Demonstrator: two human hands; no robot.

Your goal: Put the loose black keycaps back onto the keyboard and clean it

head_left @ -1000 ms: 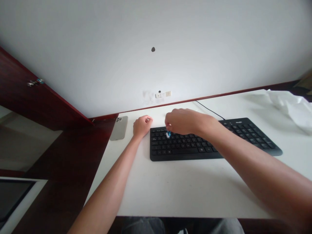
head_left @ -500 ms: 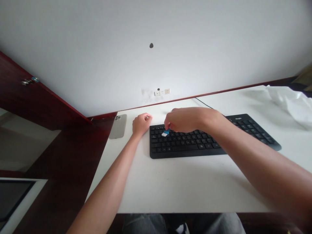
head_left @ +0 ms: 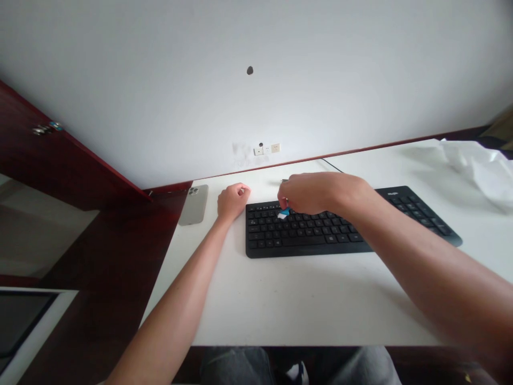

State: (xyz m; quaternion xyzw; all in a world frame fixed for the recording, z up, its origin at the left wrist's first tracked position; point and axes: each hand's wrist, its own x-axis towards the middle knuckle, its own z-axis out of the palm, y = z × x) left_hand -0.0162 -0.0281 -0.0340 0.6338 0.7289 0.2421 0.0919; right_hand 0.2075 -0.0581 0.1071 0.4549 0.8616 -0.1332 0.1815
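Note:
A black keyboard (head_left: 320, 230) lies on the white table (head_left: 288, 299), its cable running toward the wall. My right hand (head_left: 316, 193) hovers over the keyboard's upper left keys, fingers pinched on a small blue and white brush (head_left: 284, 213) whose tip touches the keys. My left hand (head_left: 232, 201) rests on the table just left of the keyboard's far corner, curled into a loose fist with nothing visible in it.
A grey phone (head_left: 194, 205) lies face down at the table's far left edge. Crumpled white cloth or paper (head_left: 481, 166) sits at the far right. Dark red wooden furniture (head_left: 60, 160) stands to the left, and wall sockets (head_left: 267, 149) are behind.
My right hand carried the small brush left and then back right across the top key rows. The left hand stayed where it was. The view shifted slightly.

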